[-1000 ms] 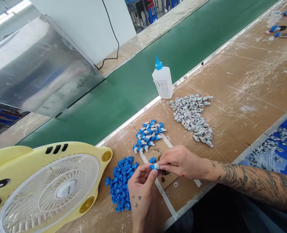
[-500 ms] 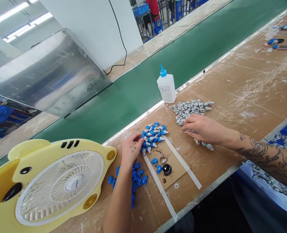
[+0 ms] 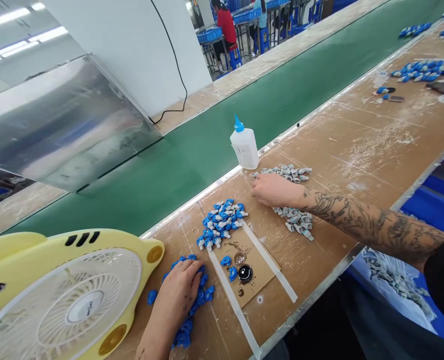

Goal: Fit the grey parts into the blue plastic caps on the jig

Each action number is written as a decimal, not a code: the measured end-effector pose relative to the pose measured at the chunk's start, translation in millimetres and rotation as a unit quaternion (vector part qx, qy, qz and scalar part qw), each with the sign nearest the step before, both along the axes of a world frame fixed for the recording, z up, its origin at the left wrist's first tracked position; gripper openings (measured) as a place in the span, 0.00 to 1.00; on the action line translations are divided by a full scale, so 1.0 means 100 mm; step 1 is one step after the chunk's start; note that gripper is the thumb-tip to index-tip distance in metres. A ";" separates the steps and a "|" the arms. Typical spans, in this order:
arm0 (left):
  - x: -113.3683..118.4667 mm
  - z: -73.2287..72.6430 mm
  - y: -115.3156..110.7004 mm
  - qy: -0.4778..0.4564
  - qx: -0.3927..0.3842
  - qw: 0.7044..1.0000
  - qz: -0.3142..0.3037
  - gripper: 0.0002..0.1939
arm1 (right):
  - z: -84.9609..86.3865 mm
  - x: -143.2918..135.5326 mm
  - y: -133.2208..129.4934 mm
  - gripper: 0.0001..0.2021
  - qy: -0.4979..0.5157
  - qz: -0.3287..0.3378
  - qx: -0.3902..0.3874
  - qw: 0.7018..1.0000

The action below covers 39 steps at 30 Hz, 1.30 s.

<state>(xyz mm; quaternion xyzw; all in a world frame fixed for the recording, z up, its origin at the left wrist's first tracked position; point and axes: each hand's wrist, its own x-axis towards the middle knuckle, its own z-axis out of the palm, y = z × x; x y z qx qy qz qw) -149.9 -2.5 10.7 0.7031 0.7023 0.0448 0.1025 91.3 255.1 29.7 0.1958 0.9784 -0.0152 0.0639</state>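
Observation:
My left hand rests over a pile of small blue plastic pieces, its fingers curved down and the thumb somewhat apart; the fingertips are partly hidden. My right hand is closed at the left side of a spread of small grey pieces. Whatever its fingers pinch is hidden. Between the hands lies a heap of joined blue-and-grey parts. In front of it, a cardboard sheet, edged by pale tape strips, bears a small round cup of dark liquid and two loose blue pieces.
A white bottle with a blue nozzle stands by the green conveyor belt. A yellow animal-shaped fan takes up the left. More blue parts lie far right. Bags of grey pieces sit below the table edge.
My left hand has left the blue-and-grey heap and come down toward me onto the blue pile. My right hand has shifted to the grey spread's left side. The view has turned slightly right.

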 end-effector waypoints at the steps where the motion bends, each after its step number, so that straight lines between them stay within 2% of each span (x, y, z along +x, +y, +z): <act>1: 0.02 0.00 0.04 0.002 -0.009 1.000 0.002 0.14 | -0.01 -0.05 -0.02 0.09 -0.020 0.002 -0.001 1.000; 5: 0.08 0.04 0.13 -0.027 -0.017 0.998 0.047 0.12 | -0.04 -0.12 -0.06 0.11 -0.043 0.011 -0.004 0.999; 7: 0.11 0.07 0.10 -0.091 0.023 0.991 0.097 0.10 | -0.03 -0.09 -0.05 0.11 -0.046 0.012 -0.007 0.999; 9: 0.16 0.09 0.03 -0.185 0.080 0.966 0.160 0.09 | -0.02 -0.04 -0.02 0.11 -0.046 -0.002 -0.002 0.999; 11: 0.25 0.06 -0.08 -0.286 0.137 0.921 0.227 0.10 | -0.03 -0.01 0.00 0.11 -0.046 -0.019 0.000 0.999; 14: 0.44 -0.05 -0.23 -0.425 0.190 0.826 0.319 0.12 | -0.09 0.00 0.01 0.11 -0.038 -0.020 -0.010 0.999; 18: 0.73 -0.22 -0.28 -0.576 0.225 0.694 0.369 0.16 | -0.18 -0.02 0.03 0.11 -0.031 -0.015 -0.012 0.999; 20: 0.83 -0.26 -0.25 -0.613 0.255 0.649 0.373 0.15 | -0.19 0.01 0.05 0.10 -0.007 -0.007 -0.015 1.000; 23: 0.92 -0.29 -0.22 -0.636 0.266 0.612 0.388 0.17 | -0.19 0.11 0.01 0.08 0.112 0.000 -0.067 0.991; 25: 0.95 -0.31 -0.22 -0.647 0.246 0.595 0.408 0.20 | -0.20 0.21 -0.11 0.08 0.204 -0.003 -0.150 0.967; 27: 0.99 -0.32 -0.23 -0.654 0.221 0.586 0.424 0.21 | -0.23 0.30 -0.30 0.07 0.261 -0.007 -0.255 0.931; 29: 1.03 -0.33 -0.25 -0.658 0.204 0.584 0.429 0.20 | -0.28 0.37 -0.53 0.06 0.278 -0.012 -0.343 0.897; 31: 1.08 -0.32 -0.27 -0.661 0.190 0.588 0.427 0.19 | -0.35 0.42 -0.75 0.07 0.280 -0.005 -0.394 0.875; 34: 1.12 -0.29 -0.30 -0.666 0.160 0.599 0.414 0.16 | -0.47 0.46 -0.97 0.09 0.281 0.020 -0.407 0.869; 37: 1.12 -0.27 -0.32 -0.658 0.145 0.614 0.411 0.15 | -0.56 0.47 -1.06 0.10 0.280 0.038 -0.375 0.883; 39: 1.11 -0.26 -0.31 -0.628 0.148 0.636 0.423 0.15 | -0.59 0.47 -1.07 0.11 0.275 0.055 -0.350 0.894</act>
